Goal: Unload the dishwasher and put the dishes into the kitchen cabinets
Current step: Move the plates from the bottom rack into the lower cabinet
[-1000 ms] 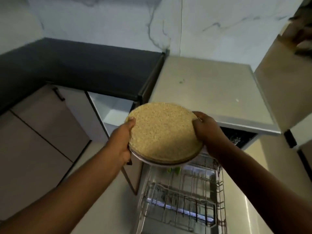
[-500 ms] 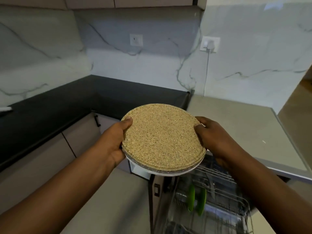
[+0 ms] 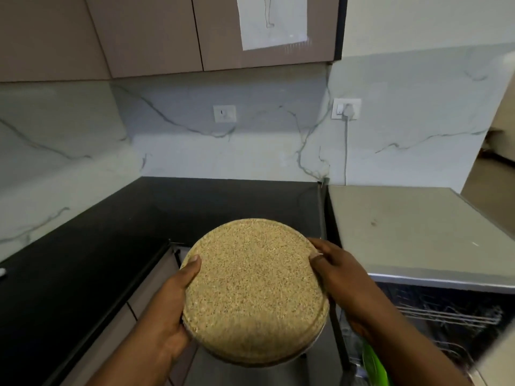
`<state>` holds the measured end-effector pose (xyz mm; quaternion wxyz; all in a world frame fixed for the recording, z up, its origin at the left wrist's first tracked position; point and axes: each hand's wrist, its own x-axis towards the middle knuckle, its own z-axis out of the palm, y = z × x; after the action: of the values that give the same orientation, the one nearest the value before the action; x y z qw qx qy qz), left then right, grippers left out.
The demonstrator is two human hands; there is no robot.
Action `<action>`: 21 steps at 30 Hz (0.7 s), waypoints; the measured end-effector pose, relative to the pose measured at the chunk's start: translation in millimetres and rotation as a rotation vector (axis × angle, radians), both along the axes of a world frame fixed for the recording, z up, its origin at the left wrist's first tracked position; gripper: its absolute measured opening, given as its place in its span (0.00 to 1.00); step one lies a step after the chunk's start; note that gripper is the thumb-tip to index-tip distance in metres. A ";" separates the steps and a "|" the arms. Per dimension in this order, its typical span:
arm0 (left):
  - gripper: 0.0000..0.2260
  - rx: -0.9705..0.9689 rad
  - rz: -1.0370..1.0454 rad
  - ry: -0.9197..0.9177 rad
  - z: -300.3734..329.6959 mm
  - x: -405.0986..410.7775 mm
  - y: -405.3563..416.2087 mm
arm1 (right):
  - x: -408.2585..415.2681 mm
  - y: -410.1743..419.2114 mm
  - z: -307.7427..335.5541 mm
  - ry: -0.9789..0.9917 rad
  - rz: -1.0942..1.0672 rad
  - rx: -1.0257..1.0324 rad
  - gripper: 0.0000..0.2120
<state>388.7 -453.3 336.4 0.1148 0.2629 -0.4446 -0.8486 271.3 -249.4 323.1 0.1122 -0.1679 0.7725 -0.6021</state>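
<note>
Speckled tan round plate (image 3: 255,292), one seen, is held tilted between two hands above the black countertop's (image 3: 83,263) front edge, the left hand (image 3: 170,310) closed on its left rim and the right hand (image 3: 338,277) closed on its right rim.

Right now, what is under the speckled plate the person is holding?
Below the plate show a strip of floor, the open dishwasher rack and something green. Both hands, left and right, grip its rim. Its underside is hidden.
</note>
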 end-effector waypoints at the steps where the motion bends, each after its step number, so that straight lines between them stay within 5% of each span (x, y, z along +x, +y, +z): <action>1: 0.17 0.026 -0.012 0.000 -2.9 2.4 -8.3 | 4.7 -5.9 -3.6 -0.013 0.005 -0.009 0.14; 10: 0.17 0.166 -0.091 -0.133 -76.2 -4.0 -84.6 | 2.8 -86.1 -77.7 -0.193 -0.053 0.115 0.13; 19: 0.14 0.123 0.092 -0.305 -194.8 -65.3 -145.0 | -38.7 -141.3 -187.8 -0.449 -0.186 0.168 0.09; 21: 0.21 0.041 0.109 -0.289 -212.6 -77.1 -152.8 | -46.0 -151.2 -206.5 -0.493 -0.220 0.166 0.07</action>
<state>311.6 -606.1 123.8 0.0904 0.4082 -0.4240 -0.8034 225.3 -400.6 116.6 0.2443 0.0782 0.7820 -0.5680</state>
